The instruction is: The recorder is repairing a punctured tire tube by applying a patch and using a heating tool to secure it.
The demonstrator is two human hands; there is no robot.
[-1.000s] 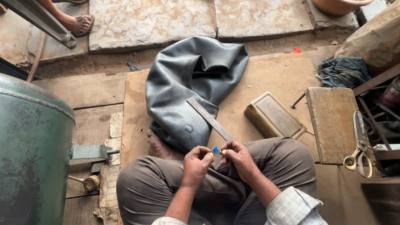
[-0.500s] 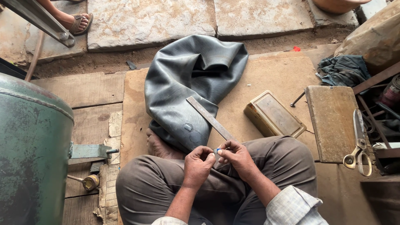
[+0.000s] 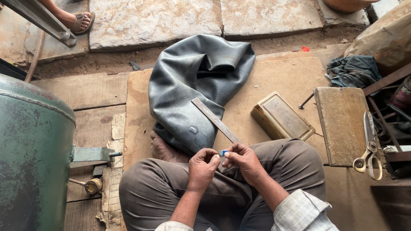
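Observation:
I sit cross-legged on a wooden board. My left hand (image 3: 202,168) and my right hand (image 3: 242,160) meet over my lap, both pinching a small blue and white piece (image 3: 222,152) between the fingertips. Just beyond them a flat metal file (image 3: 215,119) lies slantwise on a folded black rubber inner tube (image 3: 192,81), its near end reaching my right hand. The tube shows a small round patch spot near my bare foot (image 3: 162,149).
A green metal tank (image 3: 30,149) stands at the left. A closed flat metal tin (image 3: 281,117) lies right of the tube, with a wooden block (image 3: 340,124) and scissors (image 3: 370,149) further right. Another person's sandalled foot (image 3: 79,21) is at top left.
My fingers have shifted on the small blue piece, turning it between both hands. The hands stay over my lap; the tube and file have not moved.

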